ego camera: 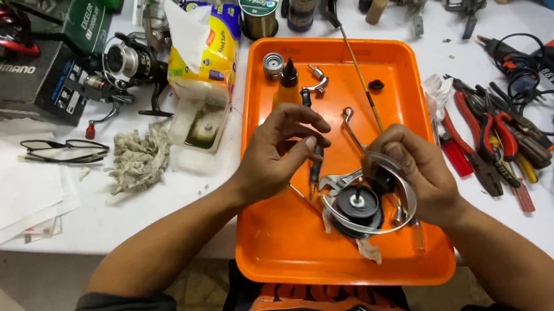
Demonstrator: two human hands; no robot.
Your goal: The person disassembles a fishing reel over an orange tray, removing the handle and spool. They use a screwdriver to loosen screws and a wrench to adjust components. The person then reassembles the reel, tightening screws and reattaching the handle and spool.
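orange tray on white bench | R hand gripping reel rotor | L hand half-curled, empty | tools around

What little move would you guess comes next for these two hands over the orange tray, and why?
Probably the left hand brings its pinched fingertips down to the bare shaft in the round black fishing-reel rotor. The right hand holds that rotor with its wire bail over the orange plastic tray. What the fingertips pinch is too small to tell.
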